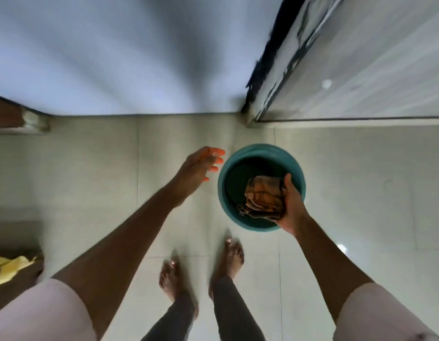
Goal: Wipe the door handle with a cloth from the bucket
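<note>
Pale pink short sleeves [48, 313] are framing the bottom corners, with both bare forearms reaching forward and down over a glossy cream tiled floor [349, 180]. Two bare feet [228, 264] are standing on the tiles just behind a round teal plastic bucket [222, 185]. At the bucket's right rim the right hand [293, 205] is gripping a crumpled brown checked cloth [262, 200], fingers and thumb curled around the bundle, which is sitting over the bucket's dark inside. Just left of the bucket, apart from it, the left hand [201, 168] is hanging empty, its fingers spread loosely and blurred. Beyond the bucket a pale blue-grey wall [115, 57] is meeting the floor, and at upper right a light grey door [361, 70] with a dark worn edge is standing. Yellow fabric [6, 267] is lying at the left edge.
</note>
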